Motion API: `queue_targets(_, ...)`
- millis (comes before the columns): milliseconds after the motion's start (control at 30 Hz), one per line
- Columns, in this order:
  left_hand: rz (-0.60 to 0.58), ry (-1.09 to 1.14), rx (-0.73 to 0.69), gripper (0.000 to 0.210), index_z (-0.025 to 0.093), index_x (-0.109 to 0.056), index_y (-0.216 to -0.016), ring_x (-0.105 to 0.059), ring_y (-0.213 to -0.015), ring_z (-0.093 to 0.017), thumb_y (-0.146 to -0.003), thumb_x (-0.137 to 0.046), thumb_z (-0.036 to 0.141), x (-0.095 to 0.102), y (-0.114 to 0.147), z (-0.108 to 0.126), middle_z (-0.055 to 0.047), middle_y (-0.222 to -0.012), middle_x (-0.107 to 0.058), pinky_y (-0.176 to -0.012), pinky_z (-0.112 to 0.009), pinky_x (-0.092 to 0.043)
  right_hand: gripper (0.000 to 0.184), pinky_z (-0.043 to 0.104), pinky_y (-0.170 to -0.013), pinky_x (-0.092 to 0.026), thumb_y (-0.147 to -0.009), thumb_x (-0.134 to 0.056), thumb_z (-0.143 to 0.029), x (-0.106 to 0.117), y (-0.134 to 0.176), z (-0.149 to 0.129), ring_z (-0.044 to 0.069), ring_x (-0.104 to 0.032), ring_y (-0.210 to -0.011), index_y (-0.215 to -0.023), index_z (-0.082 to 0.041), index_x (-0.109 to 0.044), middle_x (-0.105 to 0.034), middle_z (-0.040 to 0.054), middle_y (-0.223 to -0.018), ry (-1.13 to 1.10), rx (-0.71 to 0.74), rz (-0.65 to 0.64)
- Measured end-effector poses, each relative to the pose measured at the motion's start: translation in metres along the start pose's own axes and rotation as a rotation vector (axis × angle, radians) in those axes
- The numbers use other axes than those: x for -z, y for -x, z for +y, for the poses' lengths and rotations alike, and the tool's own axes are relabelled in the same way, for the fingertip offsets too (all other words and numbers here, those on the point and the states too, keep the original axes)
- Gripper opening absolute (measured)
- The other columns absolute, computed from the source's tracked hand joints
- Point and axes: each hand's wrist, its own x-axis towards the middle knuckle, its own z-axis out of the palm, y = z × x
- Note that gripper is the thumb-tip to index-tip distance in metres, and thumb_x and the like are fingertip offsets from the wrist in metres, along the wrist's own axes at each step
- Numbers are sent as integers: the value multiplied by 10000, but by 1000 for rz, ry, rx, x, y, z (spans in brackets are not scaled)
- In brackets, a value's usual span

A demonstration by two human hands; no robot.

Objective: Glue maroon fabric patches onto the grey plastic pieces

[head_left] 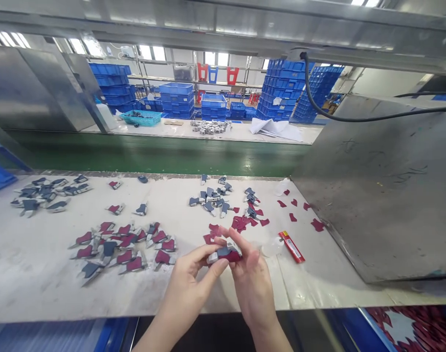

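Note:
Just above the table's near half, my left hand (194,271) pinches a small pale grey and dark blue part with a dark red patch (228,253) between thumb and fingers. My right hand (252,281) is beside it, fingers stretched out and thumb apart, seeming to touch the part's right end. Behind my hands lie loose dark red patches (239,223). To the left is a group of similar parts (124,256), mostly with red faces. Parts with dark blue faces (210,198) lie farther back, and more blue-faced parts (43,193) are at the far left.
A red and yellow packet (292,248) lies right of my hands. A metal panel (388,195) bounds the right side. Below the table's right edge, a blue bin (377,332) holds red patches. A black cable (340,117) hangs overhead; blue crates (177,100) stand behind.

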Motion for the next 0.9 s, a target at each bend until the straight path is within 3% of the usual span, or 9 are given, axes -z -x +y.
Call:
queue_targets(67,-22,34,23,260,231,-756,-1053,-694,-1046,-246,-834,-693,356,4,4,4,-39,-1190,-730,-906,-292,-564,434,462,-1068,-449,-921,-541,-549,4,5,-5,266,-608,-1208,-1240,-280,-659,-659,88,-1285,92,0,-40)
queue_targets(200,-42,17,34,272,263,-755,-1091,-691,-1062,-252,-850,-680,362,9,12,11,-29,-1210,-722,-909,-309,-571,352,465,-998,-515,-890,-650,-414,8,12,-11,270,-651,-1139,-1218,-287,-672,-712,76,-1190,235,10,-36)
queue_targets(333,6,-113,-68,226,278,-769,-1052,-698,-1044,-261,-852,-671,316,8,17,13,-36,-1121,-756,-918,-340,-570,282,442,-924,-572,-884,-665,-348,6,15,-13,257,-703,-1039,-1154,-278,-707,-754,74,-1074,281,57,-39)
queue_targets(500,70,-194,-170,232,279,-768,-1051,-717,-989,-254,-840,-671,268,3,20,10,-43,-1073,-769,-868,-327,-589,253,370,-859,-608,-898,-648,-314,3,19,-12,235,-729,-972,-1140,-282,-714,-761,66,-1050,401,148,44)
queue_targets(900,93,-51,-39,224,249,-792,-1001,-743,-900,-262,-832,-680,345,-2,22,16,-42,-1000,-785,-775,-312,-622,345,398,-902,-587,-931,-580,-333,-1,25,-17,241,-692,-1043,-1265,-272,-642,-729,69,-1140,549,222,13)
